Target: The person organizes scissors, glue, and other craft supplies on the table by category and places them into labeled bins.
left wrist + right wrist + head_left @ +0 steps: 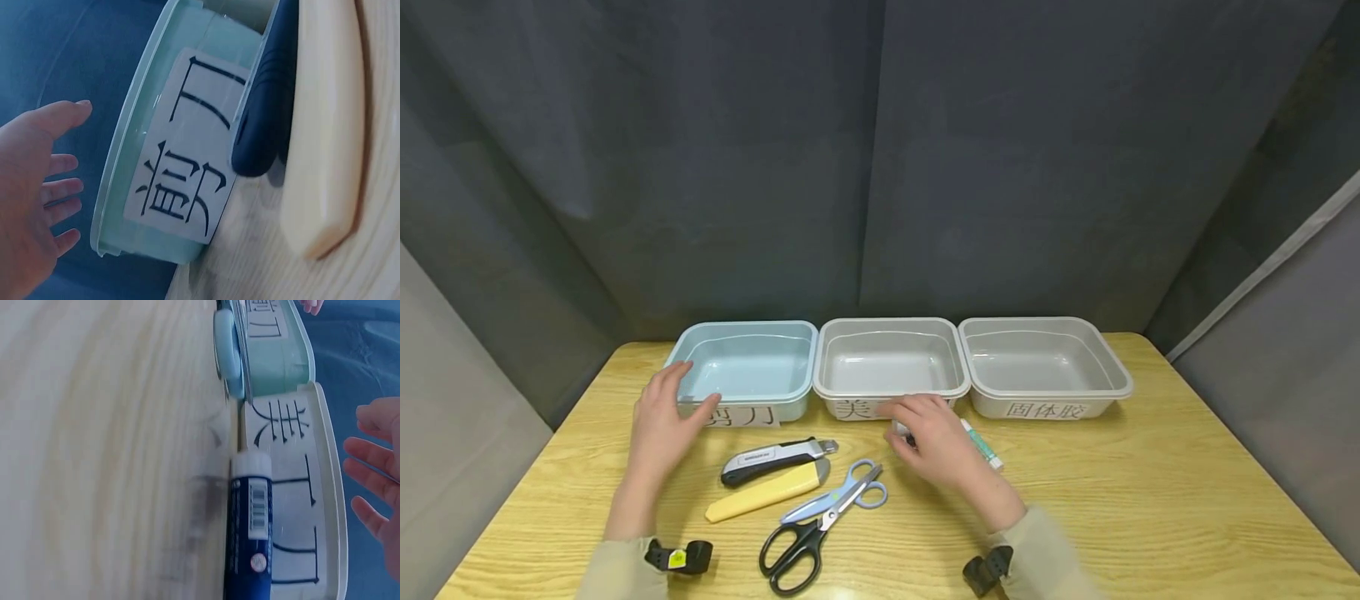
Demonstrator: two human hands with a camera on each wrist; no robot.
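Note:
My left hand (662,417) hovers at the front left corner of the light blue bin (790,408), fingers spread and holding nothing. Its label faces the left wrist camera. The right hand (936,437) is over the front of the middle bin (891,395), its fingers loosely bent and apart, with nothing in them in the right wrist view. Below that hand lies a dark blue glue stick (250,519) with a white cap, mostly hidden in the head view. A green and white glue stick (983,446) shows just beyond the right wrist.
Left of centre lie a black and grey box cutter (775,456), a yellow box cutter (767,492), light blue scissors (820,503) and black-handled scissors (808,537) crossing over them. A grey-white bin (1045,393) stands at the right end of the row, before a dark curtain (1000,167).

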